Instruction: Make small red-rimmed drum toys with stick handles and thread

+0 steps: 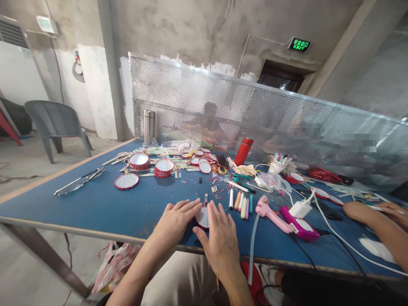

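Observation:
A small round disc with a pale face and red rim (pixel 201 219) lies on the blue table near its front edge, partly hidden under my hands. My left hand (pixel 175 221) rests over its left side with fingers stretched out together. Across its right side lies my right hand (pixel 219 233), fingers extended and thumb apart. Neither hand is closed round it. A short striped stick (pixel 206 198) shows just beyond the disc, between my fingertips. Right of my hands stand out a row of coloured markers (pixel 244 206) and a pink glue gun (pixel 274 216) with a glue stick hanging from it.
Similar red-rimmed discs (pixel 126 181), stacked ones (pixel 164 167) and wooden sticks cover the table's far side. Scissors (pixel 79 181) lie at left. A red bottle (pixel 244 151), a magenta power strip (pixel 301 225) and white cables are on the right, beside another person's arm (pixel 376 221).

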`<state>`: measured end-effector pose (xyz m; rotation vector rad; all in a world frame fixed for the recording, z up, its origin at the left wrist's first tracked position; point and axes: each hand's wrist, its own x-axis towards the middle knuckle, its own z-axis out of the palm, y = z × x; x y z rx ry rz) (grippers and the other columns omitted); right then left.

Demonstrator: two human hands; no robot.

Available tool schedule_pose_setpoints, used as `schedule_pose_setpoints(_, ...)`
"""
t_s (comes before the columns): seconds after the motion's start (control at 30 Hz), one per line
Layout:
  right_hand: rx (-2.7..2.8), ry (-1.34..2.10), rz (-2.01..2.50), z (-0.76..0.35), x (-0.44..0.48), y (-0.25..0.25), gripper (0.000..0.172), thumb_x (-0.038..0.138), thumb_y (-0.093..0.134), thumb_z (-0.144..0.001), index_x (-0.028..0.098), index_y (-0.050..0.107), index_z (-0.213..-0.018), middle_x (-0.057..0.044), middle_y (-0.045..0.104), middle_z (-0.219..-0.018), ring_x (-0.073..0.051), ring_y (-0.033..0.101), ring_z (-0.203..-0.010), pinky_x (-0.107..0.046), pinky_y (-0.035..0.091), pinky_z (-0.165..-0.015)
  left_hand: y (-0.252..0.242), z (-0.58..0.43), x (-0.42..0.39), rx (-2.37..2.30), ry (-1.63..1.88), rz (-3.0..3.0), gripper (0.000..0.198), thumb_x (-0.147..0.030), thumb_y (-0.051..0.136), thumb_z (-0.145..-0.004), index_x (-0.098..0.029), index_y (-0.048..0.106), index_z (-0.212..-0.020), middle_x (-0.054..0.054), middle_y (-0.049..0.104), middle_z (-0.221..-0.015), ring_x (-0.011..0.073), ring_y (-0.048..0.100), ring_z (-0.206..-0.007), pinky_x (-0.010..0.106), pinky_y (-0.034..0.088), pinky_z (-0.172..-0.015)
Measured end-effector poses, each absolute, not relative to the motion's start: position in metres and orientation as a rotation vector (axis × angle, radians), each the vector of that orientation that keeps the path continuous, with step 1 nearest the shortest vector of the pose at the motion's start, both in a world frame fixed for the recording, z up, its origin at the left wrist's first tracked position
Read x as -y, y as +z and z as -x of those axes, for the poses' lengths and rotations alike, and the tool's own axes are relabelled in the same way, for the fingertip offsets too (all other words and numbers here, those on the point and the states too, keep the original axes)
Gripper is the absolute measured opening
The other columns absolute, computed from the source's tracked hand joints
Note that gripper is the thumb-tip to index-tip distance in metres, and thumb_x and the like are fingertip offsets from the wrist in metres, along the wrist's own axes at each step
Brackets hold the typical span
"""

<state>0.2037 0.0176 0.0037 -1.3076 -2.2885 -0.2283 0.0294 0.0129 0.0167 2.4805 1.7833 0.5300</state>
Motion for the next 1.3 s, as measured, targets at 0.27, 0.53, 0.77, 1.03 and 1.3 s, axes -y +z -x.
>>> schedule_pose_setpoints(0.27,2.401,-0.147,1.41,-0.198,-0.014,0.014,0.073,0.062,0.026,-0.092,0.008,0.039,-0.14,-0.013,0.038,-0.146,-0.034,0.034,-0.134,-0.057,0.03,-0.104,0.02,-0.029,-0.014,-1.741,0.471,-2.451,0.048,-0.02,0.04,-0.093,-0.033,0.041,-0.139,0.002,0.045,-0.145,0.0289,0.043,-0.131,0.045,0.041,-0.088)
schedule_pose_setpoints(0.53,2.393,-0.117,1.42,-0.199,-0.014,0.013,0.07,0.059,0.03,-0.093,0.008,0.038,-0.141,-0.016,0.039,-0.144,-0.032,0.035,-0.134,-0.058,0.028,-0.105,0.025,-0.033,-0.011,-1.761,0.509,-2.418,0.05,-0.018,0.042,-0.092,-0.036,0.041,-0.138,0.0,0.048,-0.142,0.0253,0.048,-0.127,0.04,0.041,-0.086)
schedule_pose_setpoints(0.77,2.39,-0.109,1.418,-0.198,-0.014,0.014,0.071,0.058,0.031,-0.093,0.006,0.038,-0.141,-0.017,0.04,-0.144,-0.032,0.035,-0.134,-0.058,0.028,-0.105,0.027,-0.034,-0.01,-1.775,0.475,-2.426,0.049,-0.017,0.039,-0.093,-0.035,0.041,-0.139,-0.002,0.046,-0.143,0.0257,0.047,-0.128,0.039,0.039,-0.086)
schedule_pose_setpoints(1.03,2.391,-0.105,1.425,-0.198,-0.014,0.012,0.072,0.059,0.028,-0.093,0.006,0.036,-0.141,-0.016,0.038,-0.145,-0.032,0.034,-0.135,-0.056,0.027,-0.105,0.025,-0.033,-0.01,-1.76,0.502,-2.42,0.048,-0.017,0.04,-0.093,-0.033,0.042,-0.138,0.0,0.047,-0.142,0.0249,0.048,-0.127,0.038,0.04,-0.086)
schedule_pose_setpoints(1.3,2.381,-0.129,1.431,-0.197,-0.015,0.012,0.069,0.057,0.034,-0.093,0.007,0.037,-0.141,-0.016,0.04,-0.144,-0.032,0.036,-0.134,-0.056,0.028,-0.105,0.025,-0.033,-0.01,-1.759,0.509,-2.404,0.048,-0.017,0.041,-0.092,-0.035,0.043,-0.137,0.001,0.048,-0.142,0.0244,0.047,-0.128,0.039,0.04,-0.087)
